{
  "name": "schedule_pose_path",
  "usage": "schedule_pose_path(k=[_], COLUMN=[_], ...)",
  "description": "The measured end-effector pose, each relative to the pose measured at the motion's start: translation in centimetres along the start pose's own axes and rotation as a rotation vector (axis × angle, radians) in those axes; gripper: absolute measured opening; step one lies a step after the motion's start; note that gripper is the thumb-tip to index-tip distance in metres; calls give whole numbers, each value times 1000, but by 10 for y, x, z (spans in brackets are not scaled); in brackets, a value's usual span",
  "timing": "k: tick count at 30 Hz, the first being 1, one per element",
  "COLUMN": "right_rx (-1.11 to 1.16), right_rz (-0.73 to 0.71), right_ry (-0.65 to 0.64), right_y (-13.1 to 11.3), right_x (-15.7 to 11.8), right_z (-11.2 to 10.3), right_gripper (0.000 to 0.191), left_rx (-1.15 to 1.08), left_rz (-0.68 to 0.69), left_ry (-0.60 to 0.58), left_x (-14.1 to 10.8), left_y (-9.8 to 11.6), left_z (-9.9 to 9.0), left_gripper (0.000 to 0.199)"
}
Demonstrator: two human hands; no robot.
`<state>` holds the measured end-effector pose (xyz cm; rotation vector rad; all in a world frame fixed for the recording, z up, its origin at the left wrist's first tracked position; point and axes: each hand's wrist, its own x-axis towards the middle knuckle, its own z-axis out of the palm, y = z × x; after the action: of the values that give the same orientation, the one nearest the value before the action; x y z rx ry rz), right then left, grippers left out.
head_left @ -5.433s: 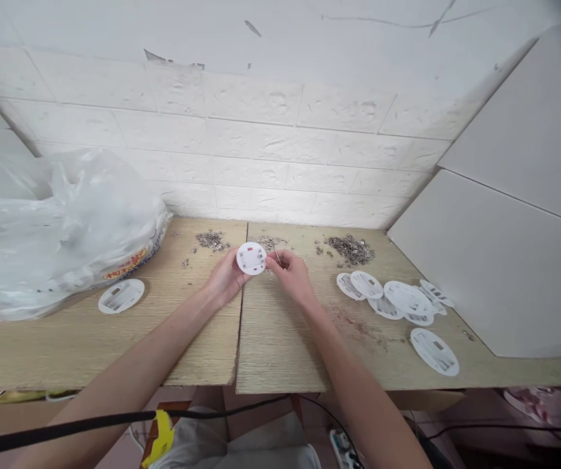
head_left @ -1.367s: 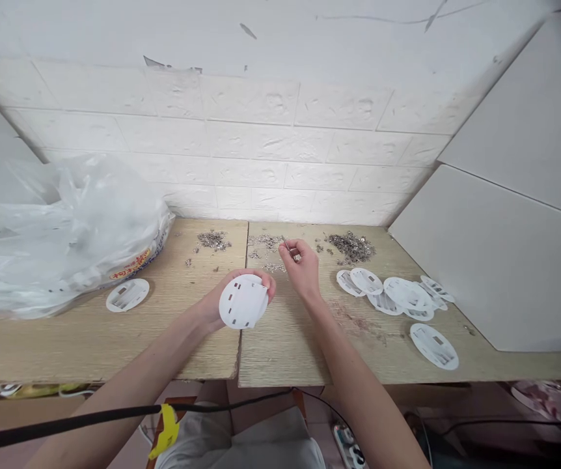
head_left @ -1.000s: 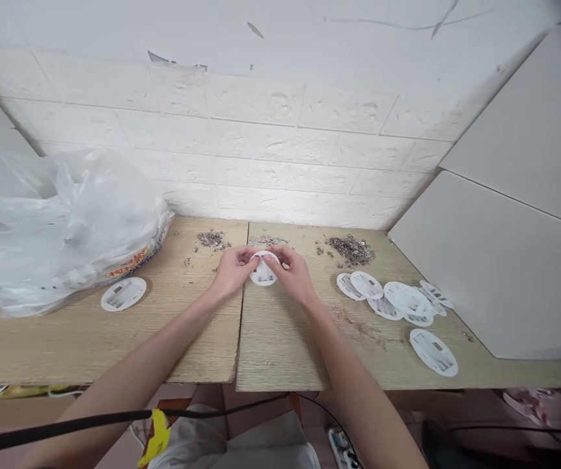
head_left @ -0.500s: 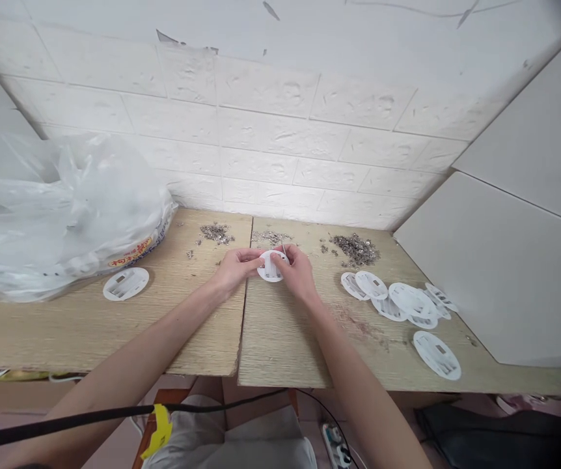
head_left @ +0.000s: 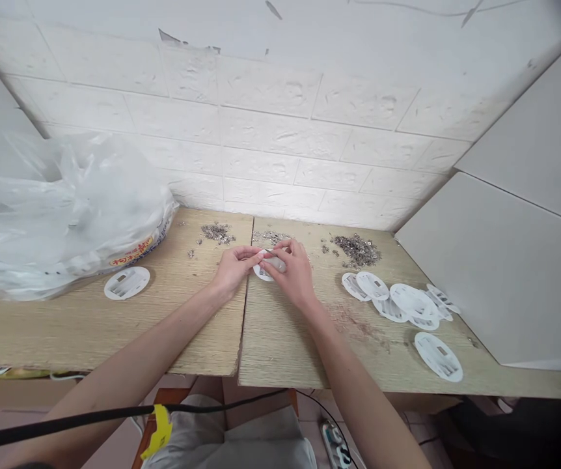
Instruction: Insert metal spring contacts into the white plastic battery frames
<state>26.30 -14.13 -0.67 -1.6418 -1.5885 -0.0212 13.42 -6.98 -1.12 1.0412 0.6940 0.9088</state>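
Between my two hands, over the seam of the table, is a white round plastic cover point(head_left: 262, 272), partly hidden by fingers. My left hand point(head_left: 234, 268) pinches the cover's left edge between thumb and fingers. My right hand point(head_left: 296, 272) is bent over the cover's right side, thumb and fingertips pinching a thin, dark, pointed metal piece point(head_left: 269, 252); its exact kind is too small to tell. Just behind the hands lies a scatter of small shiny metal parts point(head_left: 273, 237).
More small metal parts lie in a left pile point(head_left: 217, 233) and a bigger right pile point(head_left: 357, 249). Several white covers point(head_left: 410, 299) overlap at right; a single cover point(head_left: 438, 356) lies nearer. Another cover point(head_left: 127, 283) sits by a full plastic bag point(head_left: 66, 221) at left. A brick-patterned wall point(head_left: 271, 130) stands behind.
My right hand has shifted its grip: its fingers now arch over the cover with the thin metal piece, where its thumb lay flat on the face. My left hand keeps hold of the edge.
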Motion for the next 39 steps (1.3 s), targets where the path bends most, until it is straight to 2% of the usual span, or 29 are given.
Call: schedule_pose_path(k=[9,14,20,25,31,39], right_rx=[199,269,140,-12,-101,-93], right_rz=[137,221,39,-119,-145,-128], right_ry=[-86,-151,-189,-263,-264,-248], right_y=[4,6,5,5,3,1], right_x=[2,3,2,-2,-3,-3], right_z=[4,4,-3,-4,-3,-2], right_gripper=[19,18,14,20,14,13], left_rx=[74,86,104,125,181,220], left_rz=[80,65,85,126,121,134], left_ry=[40,45,89,144,97,69], left_x=[0,-1,4,6,2,3], left_y=[-5,-5,-3,-1,1,-4], left_z=[1,2,-1,-3,0,-1], left_gripper=[42,43,42,34,29,31])
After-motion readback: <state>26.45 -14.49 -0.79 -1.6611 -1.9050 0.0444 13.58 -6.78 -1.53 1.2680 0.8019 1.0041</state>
